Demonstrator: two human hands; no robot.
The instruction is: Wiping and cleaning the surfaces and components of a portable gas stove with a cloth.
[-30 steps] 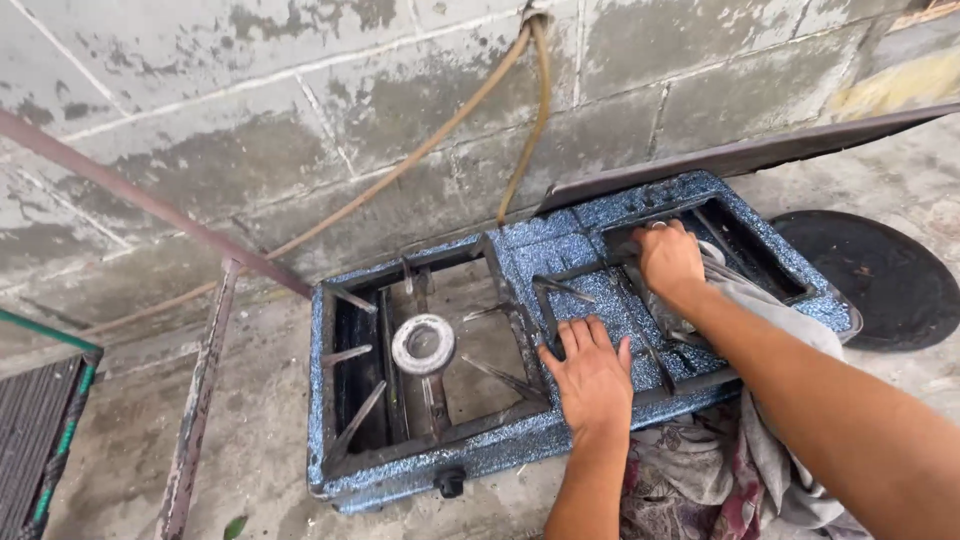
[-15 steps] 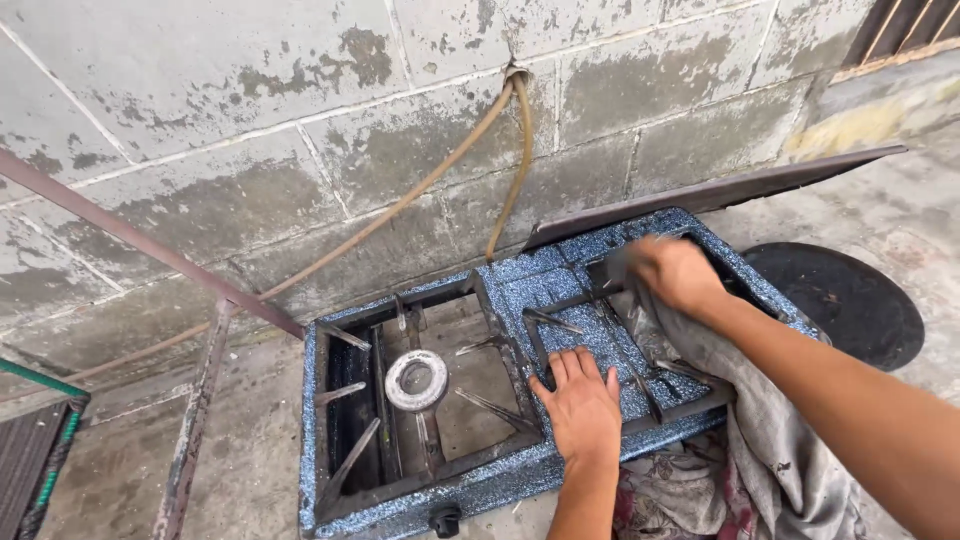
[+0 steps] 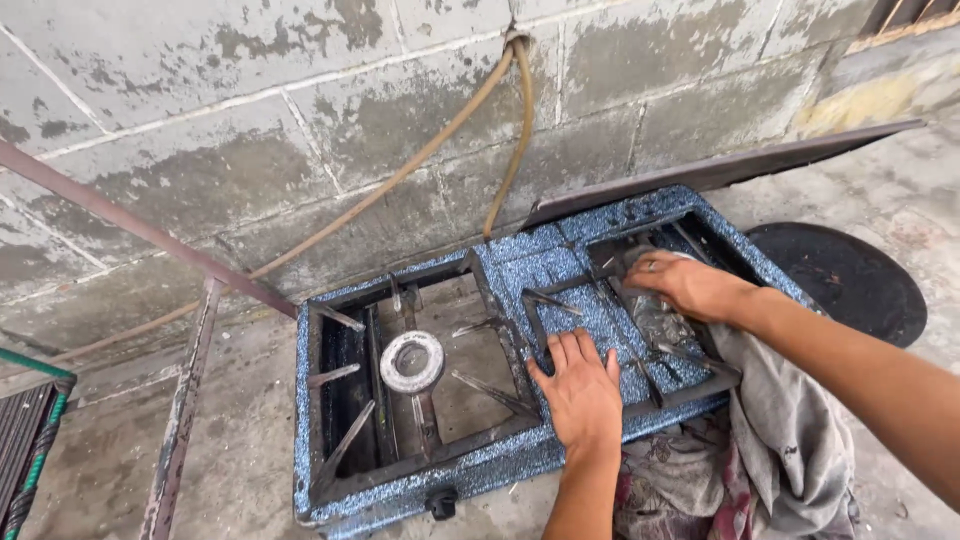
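Note:
A blue speckled two-burner gas stove (image 3: 570, 300) lies on the concrete floor against a block wall. My left hand (image 3: 580, 385) presses flat on the stove's middle panel, fingers spread, holding nothing. My right hand (image 3: 685, 285) reaches into the right burner opening and grips a grey cloth (image 3: 780, 420), which trails over the stove's front edge onto the floor. The left burner ring (image 3: 412, 360) is bare, with pot-support prongs around it.
A tan hose (image 3: 440, 135) runs up the wall behind the stove. A dark round plate (image 3: 850, 285) lies to the right. A rusty metal frame (image 3: 180, 420) stands at the left, and a dark flat strip (image 3: 720, 170) leans behind the stove.
The view has shifted so the stove sits more central. My right hand with the cloth has moved within the right burner opening. My left hand stays flat on the middle panel.

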